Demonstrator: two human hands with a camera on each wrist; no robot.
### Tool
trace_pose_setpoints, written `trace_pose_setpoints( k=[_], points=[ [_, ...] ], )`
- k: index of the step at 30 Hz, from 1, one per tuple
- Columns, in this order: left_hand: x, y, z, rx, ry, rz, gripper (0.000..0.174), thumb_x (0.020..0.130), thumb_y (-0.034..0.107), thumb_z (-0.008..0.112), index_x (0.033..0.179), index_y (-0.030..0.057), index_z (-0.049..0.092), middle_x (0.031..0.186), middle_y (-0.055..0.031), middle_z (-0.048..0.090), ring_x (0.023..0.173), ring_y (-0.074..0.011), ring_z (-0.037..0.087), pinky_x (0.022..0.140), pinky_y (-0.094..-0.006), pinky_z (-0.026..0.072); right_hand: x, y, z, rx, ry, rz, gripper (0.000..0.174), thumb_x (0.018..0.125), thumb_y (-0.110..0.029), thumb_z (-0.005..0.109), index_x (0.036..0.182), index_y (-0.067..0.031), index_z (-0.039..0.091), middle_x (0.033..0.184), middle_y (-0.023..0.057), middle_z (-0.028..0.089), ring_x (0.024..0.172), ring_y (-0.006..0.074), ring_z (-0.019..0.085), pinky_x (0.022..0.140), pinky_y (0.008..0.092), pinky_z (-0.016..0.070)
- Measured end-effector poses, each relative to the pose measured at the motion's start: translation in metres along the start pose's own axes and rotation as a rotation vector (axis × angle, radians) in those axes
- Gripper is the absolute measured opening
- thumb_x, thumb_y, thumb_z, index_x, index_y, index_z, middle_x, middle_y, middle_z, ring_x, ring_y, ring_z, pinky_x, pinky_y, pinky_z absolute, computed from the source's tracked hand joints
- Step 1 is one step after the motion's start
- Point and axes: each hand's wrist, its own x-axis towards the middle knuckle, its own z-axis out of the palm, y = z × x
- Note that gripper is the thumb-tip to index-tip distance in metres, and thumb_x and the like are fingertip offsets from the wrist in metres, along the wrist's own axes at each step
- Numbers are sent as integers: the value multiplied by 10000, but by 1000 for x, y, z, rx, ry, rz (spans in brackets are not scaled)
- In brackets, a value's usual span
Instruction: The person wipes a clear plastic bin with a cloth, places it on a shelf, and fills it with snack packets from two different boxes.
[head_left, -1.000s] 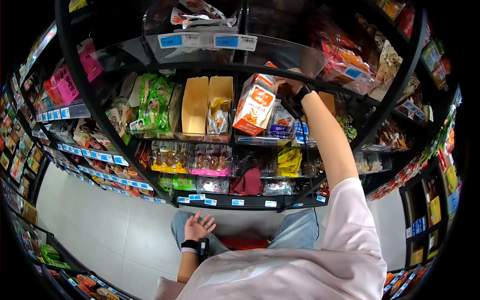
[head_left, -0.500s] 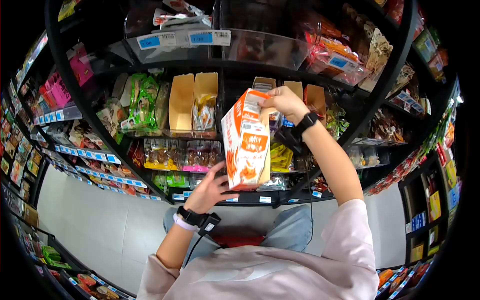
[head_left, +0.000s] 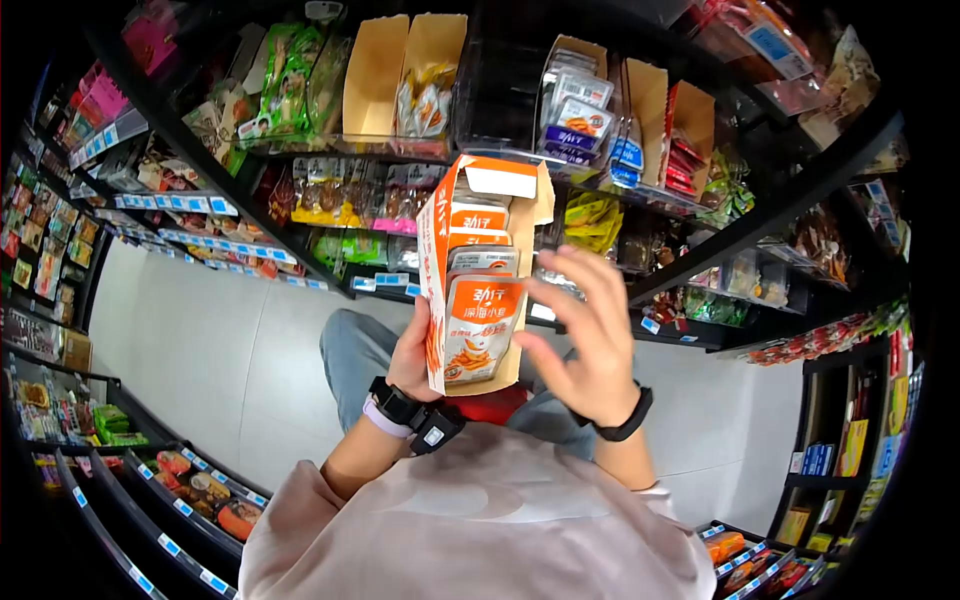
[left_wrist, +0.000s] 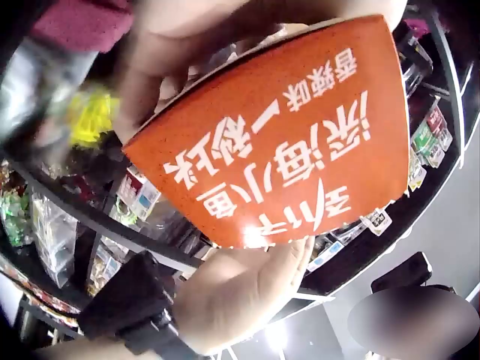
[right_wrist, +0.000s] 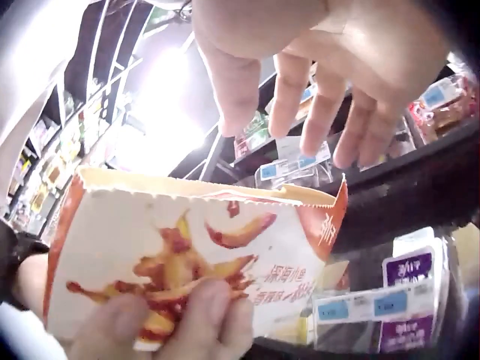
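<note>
Snack box held up before the shop shelves, one hand on it and one hand off.
One orange display box (head_left: 433, 270) stands upright between the two hands. The left hand (head_left: 410, 352) grips its lower end, fingers curled round the base, and at least three packets (head_left: 484, 322) show stacked inside. The right hand (head_left: 590, 340) hovers near the open front, its fingers spread and loose, holding nothing. Behind, two tan cartons (head_left: 375, 65) sit side by side on a black shelf (head_left: 770, 205).

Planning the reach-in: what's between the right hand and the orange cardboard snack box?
Nothing: the right wrist view shows a bare gap between the right hand and the orange cardboard snack box that the left hand holds.
</note>
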Motion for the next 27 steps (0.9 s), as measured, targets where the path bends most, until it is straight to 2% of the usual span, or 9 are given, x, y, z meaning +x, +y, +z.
trace_pose_setpoints(
  k=[2,6,10,15,21,25,27],
  points=[
    [-4,0,-2,52,24,48,640,894,523,289,1362,88,235,1347,-131,363,1198,-299,411,987,-457,341,-7,-10,8,-2,-37,51,474,634,-105,716,1076,-27,564,1158,111,515,1111,353,420,916,434,356],
    [-10,5,-7,125,-83,47,621,907,495,288,1363,77,232,1357,-135,345,1212,-305,389,995,-460,324,-13,-14,15,-1,14,128,502,609,-84,727,1081,-26,565,1140,102,529,1133,377,391,931,442,332],
    [-12,6,-4,197,-101,72,607,916,466,291,1366,66,219,1365,-151,325,1221,-325,371,1005,-472,304,-17,-14,16,-37,-14,124,476,607,-80,727,1055,-29,577,1130,101,533,1145,381,380,935,440,327],
    [-14,4,-15,94,-108,51,601,917,458,298,1365,64,221,1365,-161,318,1221,-334,366,1002,-479,305,-24,-16,14,60,-7,96,347,618,-83,730,924,-36,573,1193,114,509,1201,404,331,943,484,302],
    [-18,0,-13,123,-79,46,598,914,458,308,1358,63,237,1359,-162,326,1214,-336,372,1002,-483,304,-25,-17,14,130,-32,94,362,642,-95,728,925,-32,512,1219,131,499,1219,426,309,968,517,276],
    [-20,0,-10,117,-32,55,593,914,458,311,1350,59,258,1349,-161,341,1205,-333,382,1002,-482,302,-27,-20,13,117,-16,67,343,645,-87,725,910,-25,518,1186,145,528,1193,418,364,963,508,306],
    [-19,0,-8,82,-50,73,596,913,464,311,1347,58,267,1342,-161,352,1200,-330,388,1001,-480,304,-29,-22,14,122,26,24,324,642,-69,720,891,-16,519,1128,152,567,1148,401,433,948,490,346]
  ],
)
